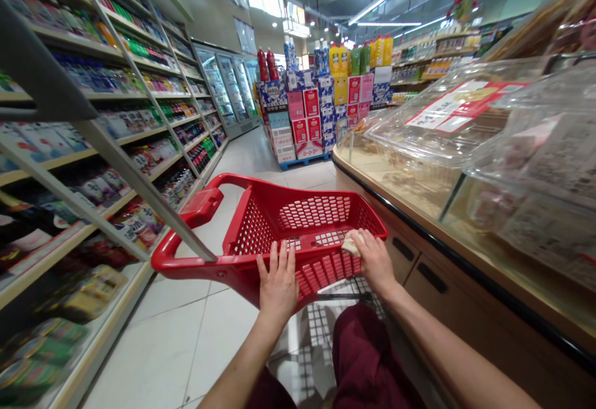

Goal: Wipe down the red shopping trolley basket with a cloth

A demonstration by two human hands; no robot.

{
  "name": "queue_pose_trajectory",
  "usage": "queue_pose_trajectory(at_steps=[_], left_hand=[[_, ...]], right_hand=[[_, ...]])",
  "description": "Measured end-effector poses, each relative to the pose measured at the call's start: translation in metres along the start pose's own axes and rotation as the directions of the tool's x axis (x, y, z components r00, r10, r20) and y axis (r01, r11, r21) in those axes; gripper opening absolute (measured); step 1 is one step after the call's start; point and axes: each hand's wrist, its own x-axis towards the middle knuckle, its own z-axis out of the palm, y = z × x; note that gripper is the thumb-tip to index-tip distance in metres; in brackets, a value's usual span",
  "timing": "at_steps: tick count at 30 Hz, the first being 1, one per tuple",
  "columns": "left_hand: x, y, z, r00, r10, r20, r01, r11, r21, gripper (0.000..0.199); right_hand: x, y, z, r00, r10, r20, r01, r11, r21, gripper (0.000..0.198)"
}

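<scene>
A red plastic shopping cart basket (315,208) with perforated walls stands in front of me. No goods show in the part of it that I can see. My left hand (278,280) rests on its near rim, fingers stretched out and slightly apart, with nothing held. At the right end of the same rim, my right hand (372,260) is closed around a crumpled pale cloth (350,244), pressed against the edge. A grey metal bar (148,190) slants up from the cart's left end toward a dark grey handle (41,55).
Shelves of drinks (116,92) line the left side. On the right, a wooden display counter (428,260) carries clear plastic food boxes (442,117). Stacked drink cartons (307,114) stand ahead on a blue pallet (305,161). Glass-door fridges (228,83) stand farther back.
</scene>
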Motion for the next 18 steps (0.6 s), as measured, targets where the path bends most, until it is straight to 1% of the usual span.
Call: queue_pose_trajectory(at_steps=[1,3,4,5,7,8,9,10,11,12,14,15,16,18], left_hand=[[0.0,0.0,0.0,1.0,0.002,0.0,-0.002,1.0,0.0,0.059],[-0.001,0.0,0.001,1.0,0.008,0.0,-0.008,1.0,0.001,0.059],[-0.001,0.001,0.002,1.0,0.008,-0.001,-0.008,1.0,0.002,0.059],[-0.001,0.001,0.002,1.0,0.006,-0.002,-0.006,1.0,0.003,0.06],[0.0,0.002,0.002,1.0,-0.004,-0.006,0.004,1.0,0.004,0.06],[0.0,0.002,0.002,1.0,-0.008,-0.007,0.008,1.0,0.002,0.06],[0.0,0.002,0.001,1.0,-0.009,-0.006,0.009,1.0,0.0,0.059],[-0.001,0.002,0.0,1.0,-0.008,-0.003,0.008,1.0,-0.003,0.059],[-0.001,0.002,-0.001,1.0,-0.004,0.001,0.004,1.0,-0.006,0.059],[-0.001,0.002,-0.001,1.0,0.0,0.004,0.0,1.0,-0.008,0.059],[-0.001,0.002,-0.001,1.0,0.005,0.005,-0.005,1.0,-0.005,0.059],[-0.001,0.002,-0.001,1.0,0.006,0.004,-0.006,1.0,-0.002,0.059],[-0.001,0.002,-0.001,1.0,0.003,0.002,-0.003,1.0,0.001,0.059],[-0.001,0.002,0.0,1.0,-0.006,0.0,0.006,1.0,0.007,0.059]], right_hand=[[0.001,0.003,0.0,0.998,0.062,-0.002,-0.062,0.998,-0.011,0.05],[0.003,0.009,-0.001,0.979,0.202,-0.016,-0.202,0.979,-0.03,0.049],[0.004,0.009,-0.001,0.973,0.228,-0.027,-0.228,0.973,-0.025,0.049],[0.004,0.006,0.0,0.978,0.206,-0.037,-0.207,0.978,-0.008,0.05],[0.004,-0.005,0.001,0.998,0.051,-0.049,-0.049,0.998,0.044,0.051],[0.003,-0.011,0.002,0.998,-0.035,-0.05,0.038,0.997,0.066,0.052],[0.003,-0.014,0.002,0.994,-0.093,-0.049,0.096,0.992,0.079,0.052],[0.003,-0.015,0.002,0.993,-0.108,-0.045,0.112,0.99,0.083,0.052],[0.003,-0.012,0.001,0.996,-0.079,-0.041,0.082,0.993,0.079,0.052],[0.003,-0.008,0.001,0.999,-0.012,-0.04,0.014,0.998,0.068,0.051],[0.003,0.0,0.0,0.99,0.132,-0.046,-0.13,0.991,0.041,0.048],[0.002,0.003,0.0,0.985,0.165,-0.051,-0.163,0.986,0.032,0.048],[0.002,0.003,-0.001,0.988,0.148,-0.051,-0.147,0.989,0.032,0.047],[0.001,0.001,-0.001,0.999,0.004,-0.042,-0.002,0.999,0.053,0.049]])
